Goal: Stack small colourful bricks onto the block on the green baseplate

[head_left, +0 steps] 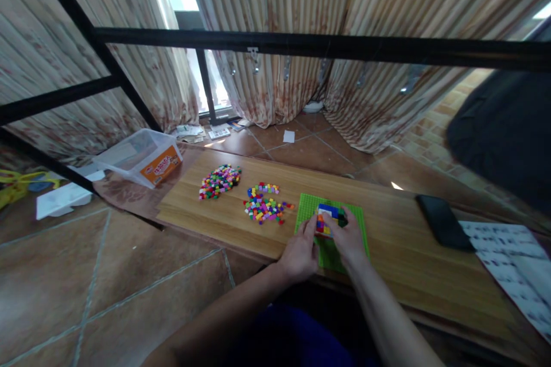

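Observation:
A green studded baseplate (308, 205) lies near the front edge of the wooden tabletop. On it sits a low block of toy building bricks (329, 210) in blue, white, red, orange and yellow. My left hand (300, 251) is at the block's left side, its fingertips against the bricks. From the right, my right hand (349, 236) has its thumb and fingers closed around the block's top and right side, beside some dark green bricks. My fingers hide part of the block, and any single small brick between them cannot be made out.
Left of the baseplate lie two loose piles of small colourful bricks, a nearer pile (266, 210) and a farther pile (220, 181). A clear plastic box (140, 156) with an orange label stands at the far left. To the right are a black phone (443, 222) and printed paper (508, 266).

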`<state>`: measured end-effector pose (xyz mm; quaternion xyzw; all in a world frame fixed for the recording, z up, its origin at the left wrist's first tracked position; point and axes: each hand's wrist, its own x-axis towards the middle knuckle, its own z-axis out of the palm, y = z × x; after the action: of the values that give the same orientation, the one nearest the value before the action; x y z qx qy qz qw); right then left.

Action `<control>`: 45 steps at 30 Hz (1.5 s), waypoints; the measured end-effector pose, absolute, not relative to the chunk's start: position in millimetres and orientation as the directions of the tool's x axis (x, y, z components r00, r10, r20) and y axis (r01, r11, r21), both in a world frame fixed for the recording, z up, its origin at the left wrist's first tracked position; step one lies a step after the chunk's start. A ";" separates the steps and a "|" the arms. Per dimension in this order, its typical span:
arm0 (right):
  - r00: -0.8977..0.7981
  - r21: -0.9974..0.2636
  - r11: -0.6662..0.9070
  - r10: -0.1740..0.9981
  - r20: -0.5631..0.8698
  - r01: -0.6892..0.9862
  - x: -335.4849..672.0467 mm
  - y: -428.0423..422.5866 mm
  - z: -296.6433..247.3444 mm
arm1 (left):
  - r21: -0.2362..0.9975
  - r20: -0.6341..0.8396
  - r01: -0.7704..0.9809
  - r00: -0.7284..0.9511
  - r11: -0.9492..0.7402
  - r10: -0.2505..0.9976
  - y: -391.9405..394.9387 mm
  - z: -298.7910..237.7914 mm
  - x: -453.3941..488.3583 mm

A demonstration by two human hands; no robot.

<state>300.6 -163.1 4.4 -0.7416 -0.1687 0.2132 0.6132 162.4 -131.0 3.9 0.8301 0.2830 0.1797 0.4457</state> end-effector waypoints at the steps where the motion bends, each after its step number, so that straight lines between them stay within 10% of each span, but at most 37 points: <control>1: 0.852 -0.986 -0.166 0.510 -0.116 -0.035 301.8 -166.3 4.0 | 0.841 0.033 0.322 0.771 -0.434 0.636 -130.9 5.9 161.3; 17: 0.897 -0.995 -0.093 0.436 -0.076 -0.039 305.6 -214.7 -30.8 | 0.480 -0.017 0.505 0.823 -0.717 0.568 -122.5 22.3 162.7; 23: 0.902 -0.979 -0.167 0.430 0.037 0.120 281.7 -229.1 0.9 | 0.801 0.201 0.315 0.659 -0.509 0.725 -122.9 13.4 157.6; 27: 0.653 -0.867 -0.113 0.707 0.273 0.485 217.5 -232.7 48.6 | 0.973 0.181 0.079 0.319 -0.216 0.930 -98.0 19.7 153.4; 30: 0.279 -0.789 0.146 0.885 0.374 0.596 159.0 -225.0 72.7 | 0.988 0.157 -0.023 0.086 -0.156 0.984 -55.2 37.0 146.4; 35: -0.119 -0.672 0.487 0.848 0.517 0.558 98.8 -215.0 66.4 | 0.974 0.139 -0.149 -0.215 -0.173 0.967 21.0 58.6 117.6; 45: -0.099 -0.741 0.422 0.893 0.438 0.522 107.5 -209.7 61.9 | 0.989 0.093 -0.072 -0.361 -0.127 0.928 32.1 22.3 100.2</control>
<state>107.5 -209.7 61.9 -0.4968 -0.7123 0.2056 0.4512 100.2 32.1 22.3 0.4043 0.5293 0.6325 0.3953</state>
